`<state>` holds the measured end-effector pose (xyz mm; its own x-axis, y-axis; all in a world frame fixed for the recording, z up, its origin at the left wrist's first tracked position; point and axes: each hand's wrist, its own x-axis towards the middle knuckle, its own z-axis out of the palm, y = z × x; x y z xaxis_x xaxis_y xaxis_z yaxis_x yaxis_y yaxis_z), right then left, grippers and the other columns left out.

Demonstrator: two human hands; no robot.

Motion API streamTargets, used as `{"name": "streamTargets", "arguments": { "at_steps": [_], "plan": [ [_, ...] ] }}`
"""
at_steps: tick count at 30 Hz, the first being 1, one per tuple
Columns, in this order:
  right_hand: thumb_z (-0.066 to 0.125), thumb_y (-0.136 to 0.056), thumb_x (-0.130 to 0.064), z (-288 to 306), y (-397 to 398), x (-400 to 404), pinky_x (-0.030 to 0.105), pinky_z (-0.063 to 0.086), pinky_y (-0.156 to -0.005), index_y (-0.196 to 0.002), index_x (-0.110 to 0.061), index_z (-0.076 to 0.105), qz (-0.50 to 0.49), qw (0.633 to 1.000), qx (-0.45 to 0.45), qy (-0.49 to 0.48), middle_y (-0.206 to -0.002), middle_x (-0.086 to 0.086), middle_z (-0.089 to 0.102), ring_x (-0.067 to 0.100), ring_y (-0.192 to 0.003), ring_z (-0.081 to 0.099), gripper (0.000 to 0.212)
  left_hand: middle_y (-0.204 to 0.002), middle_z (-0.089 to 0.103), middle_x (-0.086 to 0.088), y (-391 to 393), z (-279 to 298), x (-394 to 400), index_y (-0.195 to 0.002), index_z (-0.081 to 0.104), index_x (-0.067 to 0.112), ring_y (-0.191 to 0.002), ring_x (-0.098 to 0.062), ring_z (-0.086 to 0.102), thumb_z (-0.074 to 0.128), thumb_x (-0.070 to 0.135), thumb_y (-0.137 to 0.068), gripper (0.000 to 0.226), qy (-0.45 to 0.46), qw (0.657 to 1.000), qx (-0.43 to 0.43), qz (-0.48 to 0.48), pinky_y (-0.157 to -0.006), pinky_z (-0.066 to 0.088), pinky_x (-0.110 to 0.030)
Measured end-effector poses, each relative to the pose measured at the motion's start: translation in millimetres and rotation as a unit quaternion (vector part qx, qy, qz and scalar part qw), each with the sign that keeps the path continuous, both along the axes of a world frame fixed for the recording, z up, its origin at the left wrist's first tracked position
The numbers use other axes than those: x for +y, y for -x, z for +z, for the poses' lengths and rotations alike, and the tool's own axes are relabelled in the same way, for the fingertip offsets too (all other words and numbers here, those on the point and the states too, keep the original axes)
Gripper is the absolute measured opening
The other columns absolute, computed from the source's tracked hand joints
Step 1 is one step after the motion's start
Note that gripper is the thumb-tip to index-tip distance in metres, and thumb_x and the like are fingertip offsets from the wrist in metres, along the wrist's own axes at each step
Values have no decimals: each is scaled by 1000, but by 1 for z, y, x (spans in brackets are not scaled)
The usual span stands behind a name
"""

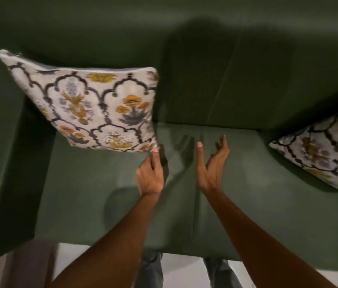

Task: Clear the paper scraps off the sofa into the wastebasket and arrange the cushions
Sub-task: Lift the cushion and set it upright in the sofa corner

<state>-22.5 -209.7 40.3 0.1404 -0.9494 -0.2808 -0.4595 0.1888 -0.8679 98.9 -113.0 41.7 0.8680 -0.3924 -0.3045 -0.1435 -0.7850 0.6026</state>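
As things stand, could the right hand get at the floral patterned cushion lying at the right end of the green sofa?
Probably yes. The right hand is open and empty above the green sofa seat, and only bare seat lies between it and the floral patterned cushion at the right end.

No text, label, brand or number can be read anywhere; the cushions bear only floral patterns.

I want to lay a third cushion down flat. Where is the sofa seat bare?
The green seat is bare between the left cushion and the right cushion, and forward to its front edge. Only the left hand and right hand hover there. Both back corners are taken.
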Motion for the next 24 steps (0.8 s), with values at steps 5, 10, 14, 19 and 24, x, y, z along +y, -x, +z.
{"name": "streamTargets", "arguments": {
  "at_steps": [5, 10, 14, 19, 24],
  "plan": [
    [56, -102, -62, -2, 112, -35, 55, 35, -130, -169, -27, 14, -103, 994, 30, -8, -174, 3, 25, 21, -158, 35, 86, -78, 68, -18, 88, 3, -76, -70, 51, 16, -84, -43, 66, 50, 52, -105, 50, 65, 992, 31, -101, -72, 48, -44],
    [51, -100, -63, 7, 215, -79, 56, 33, -130, -169, -14, 17, -267, 962, 48, -3, -173, 14, 27, 29, -157, 35, 91, -93, 64, 1, 183, -4, -152, -96, 60, 25, -91, -23, 63, 47, 73, -96, 50, 91, 973, 46, -209, -86, 54, -41],
    [54, -106, -54, 11, 290, -118, 54, 30, -132, -169, -12, 18, -431, 902, 19, 2, -172, 16, 24, 32, -158, 33, 84, -124, 65, -1, 253, -2, -217, -133, 55, 29, -119, -24, 60, 46, 90, -82, 80, 81, 951, 190, -229, -109, 49, -48],
    [51, -107, -57, 13, 366, -166, 38, 32, -127, -170, -16, 19, -509, 861, -16, 18, -171, 17, 24, 35, -159, 32, 81, -167, 34, -3, 312, 12, -279, -161, 27, 32, -154, -22, 28, 49, 97, -71, 114, 97, 932, 238, -254, -129, 22, -42],
    [48, -103, -61, 14, 389, -188, 49, 34, -130, -166, -13, 32, -466, 883, -34, 47, -168, 13, 41, 27, -155, 41, 80, -172, 27, -1, 341, 8, -302, -162, 17, 43, -158, -23, 23, 49, 100, -70, 112, 127, 934, 219, -250, -130, 17, -46]
  ]
}}
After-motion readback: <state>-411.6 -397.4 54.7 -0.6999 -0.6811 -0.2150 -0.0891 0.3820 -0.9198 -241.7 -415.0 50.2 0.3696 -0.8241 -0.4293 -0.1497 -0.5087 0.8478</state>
